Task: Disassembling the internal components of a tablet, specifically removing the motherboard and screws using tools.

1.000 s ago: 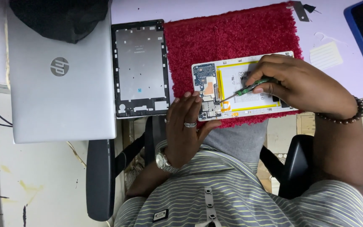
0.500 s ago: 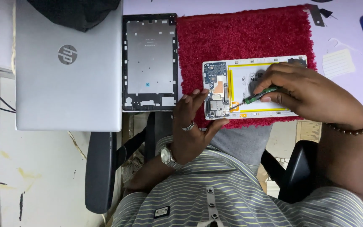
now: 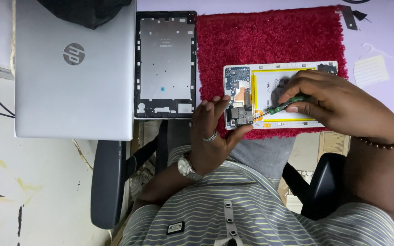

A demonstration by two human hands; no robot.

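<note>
Between the earlier frames and this one, the right hand (image 3: 338,107) had slid a little along the opened tablet (image 3: 279,94), bringing the green-handled screwdriver (image 3: 282,107) in toward the circuit board end, while the left hand (image 3: 213,136) stayed at the tablet's near left corner. That opened tablet lay on the red mat (image 3: 270,41), its back removed so the white battery with a yellow border and the small boards at its left end showed. Fingers of the right hand were pinched around the screwdriver's handle, its thin tip pointing left toward the boards. Thumb and fingers of the left hand were spread and pressed against the tablet's edge, steadying it; a ring sat on one finger and a wristwatch (image 3: 186,167) on the wrist. Just left of the mat lay the dark tablet back frame (image 3: 165,64), and further left a closed silver laptop (image 3: 76,68). A beaded bracelet (image 3: 388,142) circled the right wrist.
</note>
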